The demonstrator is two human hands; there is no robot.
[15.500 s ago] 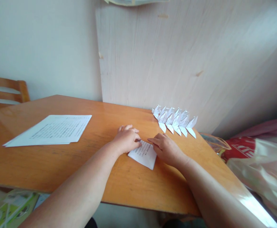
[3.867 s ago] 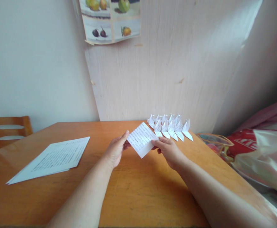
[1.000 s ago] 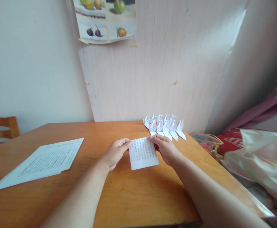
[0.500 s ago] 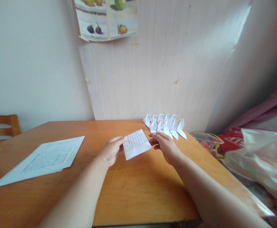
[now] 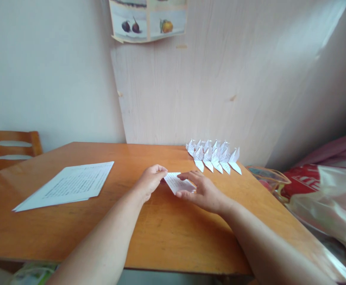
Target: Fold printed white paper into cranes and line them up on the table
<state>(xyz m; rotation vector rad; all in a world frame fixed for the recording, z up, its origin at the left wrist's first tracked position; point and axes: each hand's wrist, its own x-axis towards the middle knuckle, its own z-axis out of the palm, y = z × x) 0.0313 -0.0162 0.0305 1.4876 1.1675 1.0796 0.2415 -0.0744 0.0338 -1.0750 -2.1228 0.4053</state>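
A small folded sheet of paper (image 5: pixel 175 183) with printed text hovers at or just above the table, its exact height unclear. My left hand (image 5: pixel 151 180) pinches its left corner between thumb and fingers. Over its right part reaches my right hand (image 5: pixel 204 192), thumb and forefinger spread apart, covering that side of the sheet. Whether those fingertips touch the paper is hard to make out. Behind the right hand, several folded paper figures (image 5: pixel 216 158) with pointed tips stand close together in rows.
A stack of printed sheets (image 5: pixel 69 184) lies on the left of the wooden table (image 5: pixel 167 241). A wooden chair (image 5: pixel 11 148) stands beyond it. Bags (image 5: pixel 324 194) crowd the right edge. A fruit poster (image 5: pixel 149 23) hangs on the board behind.
The folded paper has gone lower and flatter. My right hand has moved from beside its right corner to over it, fingers spreading. The camera view has shifted slightly.
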